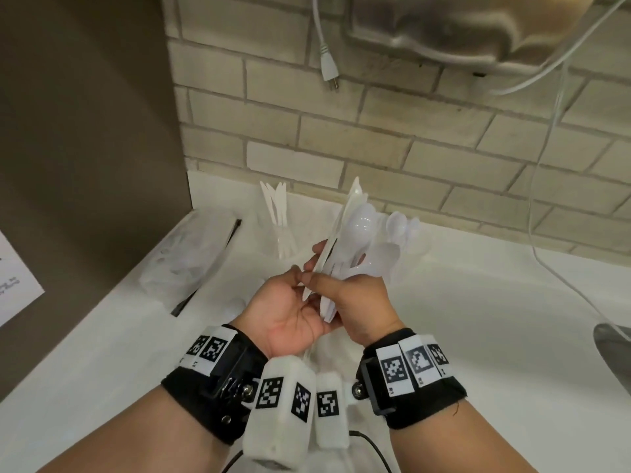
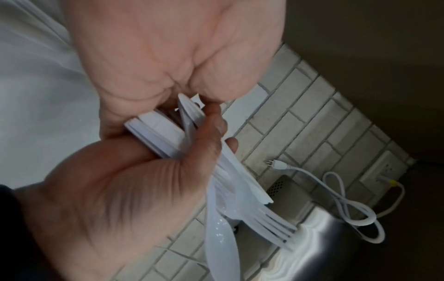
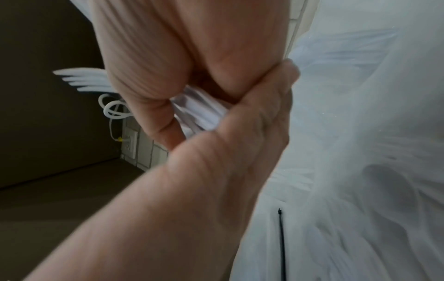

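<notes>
A bundle of white plastic cutlery (image 1: 351,227) with knives, forks and spoons is held upright over the white counter (image 1: 478,336). My right hand (image 1: 324,268) grips the handles, back of the hand towards me. My left hand (image 1: 302,281), palm up, pinches the bottom end of one knife (image 1: 336,230) on the bundle's left side. The left wrist view shows the left hand's fingertips (image 2: 209,95) on that handle end and my right hand (image 2: 206,136) wrapped round the bundle (image 2: 223,190). In the right wrist view my right hand (image 3: 182,106) squeezes the handles (image 3: 199,110).
Behind the hands stand a clear cup of knives (image 1: 278,216) and a clear cup of spoons (image 1: 403,230). A plastic bag of cutlery (image 1: 191,257) lies at the left by a brown panel (image 1: 85,131). A loose plug (image 1: 329,68) hangs on the tiled wall under a steel appliance (image 1: 478,25).
</notes>
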`<state>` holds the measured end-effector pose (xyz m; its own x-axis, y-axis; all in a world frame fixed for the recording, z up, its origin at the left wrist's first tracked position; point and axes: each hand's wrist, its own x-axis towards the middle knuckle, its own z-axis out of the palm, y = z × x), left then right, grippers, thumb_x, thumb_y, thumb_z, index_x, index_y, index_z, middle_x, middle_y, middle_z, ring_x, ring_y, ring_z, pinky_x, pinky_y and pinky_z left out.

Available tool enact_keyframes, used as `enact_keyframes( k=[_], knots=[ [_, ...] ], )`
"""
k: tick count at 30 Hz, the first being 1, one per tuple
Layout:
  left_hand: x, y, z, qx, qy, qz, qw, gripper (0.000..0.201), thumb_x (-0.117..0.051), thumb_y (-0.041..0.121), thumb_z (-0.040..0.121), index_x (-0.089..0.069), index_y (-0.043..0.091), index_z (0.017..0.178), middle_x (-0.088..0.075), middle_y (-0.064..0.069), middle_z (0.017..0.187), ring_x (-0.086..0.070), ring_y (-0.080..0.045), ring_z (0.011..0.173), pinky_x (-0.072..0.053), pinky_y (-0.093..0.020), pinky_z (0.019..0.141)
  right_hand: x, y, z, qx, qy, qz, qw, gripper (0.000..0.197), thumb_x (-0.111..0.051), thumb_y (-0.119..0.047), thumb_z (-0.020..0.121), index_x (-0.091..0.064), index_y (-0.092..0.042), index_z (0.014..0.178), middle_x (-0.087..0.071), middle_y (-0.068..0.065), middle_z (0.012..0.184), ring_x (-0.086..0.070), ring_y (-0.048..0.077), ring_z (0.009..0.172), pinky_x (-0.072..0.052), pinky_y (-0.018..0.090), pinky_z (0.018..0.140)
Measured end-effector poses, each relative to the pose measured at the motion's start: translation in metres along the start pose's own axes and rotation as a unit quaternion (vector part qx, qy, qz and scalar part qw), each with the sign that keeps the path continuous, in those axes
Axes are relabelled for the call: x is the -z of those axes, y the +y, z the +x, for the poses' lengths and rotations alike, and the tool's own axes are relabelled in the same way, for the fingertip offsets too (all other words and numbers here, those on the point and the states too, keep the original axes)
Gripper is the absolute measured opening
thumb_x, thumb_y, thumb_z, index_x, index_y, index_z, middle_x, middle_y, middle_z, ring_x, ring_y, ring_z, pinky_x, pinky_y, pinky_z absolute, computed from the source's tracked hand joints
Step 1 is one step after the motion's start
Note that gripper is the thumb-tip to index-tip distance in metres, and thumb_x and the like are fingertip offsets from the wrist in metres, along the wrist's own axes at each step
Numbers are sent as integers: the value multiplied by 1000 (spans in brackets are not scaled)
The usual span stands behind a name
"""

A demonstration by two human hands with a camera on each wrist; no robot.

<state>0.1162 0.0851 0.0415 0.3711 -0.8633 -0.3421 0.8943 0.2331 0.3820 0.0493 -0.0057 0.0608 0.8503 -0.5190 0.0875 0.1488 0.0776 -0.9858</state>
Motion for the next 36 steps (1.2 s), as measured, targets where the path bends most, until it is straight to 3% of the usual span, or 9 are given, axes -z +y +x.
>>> enact_keyframes(
  k=[6, 11, 14, 18, 23, 27, 30, 33, 36],
  knots=[
    [3, 10, -2, -46, -24, 175, 983, 59, -50, 64, 83, -68, 17, 113, -57, -5, 90, -55, -21, 81, -41, -35, 84, 2, 0, 0, -21, 1, 48, 999, 13, -58, 0, 91, -63, -10, 84, -62, 6, 62, -60, 22, 61, -50, 33, 62],
    [-9, 21, -10, -130, -66, 457, 877, 57, -82, 32, 66, -61, 12, 116, -69, -10, 102, -55, -28, 67, -47, -25, 53, -2, 14, 1, -40, -84, -137, 986, 9, -59, -2, 74, -61, -10, 75, -51, 3, 46, -54, 17, 47, -44, 29, 54],
    [-18, 21, -12, -138, -22, 500, 855, 37, -80, 27, 71, -69, 10, 102, -72, -17, 98, -61, -32, 58, -48, -25, 43, -5, 17, -1, -53, -138, -142, 979, 9, -56, 12, 70, -57, 4, 75, -49, 6, 42, -57, 14, 46, -50, 23, 56],
    [-24, 18, -10, -195, 53, 448, 871, 19, -70, 28, 80, -75, 13, 89, -74, -12, 89, -71, -27, 79, -58, -47, 64, -3, 6, 0, -59, -164, -138, 975, 19, -66, 13, 67, -64, 7, 84, -65, 14, 67, -67, 23, 72, -58, 38, 74],
    [-25, 13, -12, -205, 37, 424, 882, 22, -69, 31, 81, -74, 10, 87, -73, -15, 97, -63, -53, 77, -52, -42, 50, -4, 1, 0, -66, -165, -176, 968, 21, -66, 1, 67, -60, 1, 88, -57, 9, 58, -50, 19, 45, -47, 29, 50],
    [-21, 20, -18, -166, -45, 461, 871, 32, -74, 34, 75, -72, 13, 99, -72, -4, 109, -70, -24, 90, -56, -33, 59, -8, 1, -7, -89, -179, -96, 975, 18, -53, 6, 62, -54, -1, 79, -50, 12, 48, -41, 14, 33, -40, 22, 40],
    [-19, 24, -19, -178, -14, 468, 866, 27, -60, 34, 87, -74, 16, 103, -74, -1, 101, -71, -16, 82, -54, -26, 62, -8, 2, -4, -74, -187, -148, 968, 11, -64, 5, 71, -63, 1, 80, -60, 24, 65, -60, 22, 50, -56, 31, 59],
    [-15, 26, -8, -246, 75, 332, 907, 24, -52, 23, 94, -69, 6, 98, -74, -4, 101, -70, -16, 97, -55, -37, 81, 1, 0, 7, -75, -165, -296, 938, 28, -83, -32, 69, -70, -19, 91, -74, -1, 89, -70, 12, 83, -57, 32, 83],
    [-8, 31, -1, -298, 124, 237, 916, 19, -53, 20, 95, -60, 3, 95, -72, -12, 87, -71, -25, 78, -58, -41, 71, 5, -13, 16, -34, -34, -328, 944, 23, -81, -40, 71, -71, -22, 81, -69, -11, 77, -63, 3, 68, -50, 22, 68]
  ],
)
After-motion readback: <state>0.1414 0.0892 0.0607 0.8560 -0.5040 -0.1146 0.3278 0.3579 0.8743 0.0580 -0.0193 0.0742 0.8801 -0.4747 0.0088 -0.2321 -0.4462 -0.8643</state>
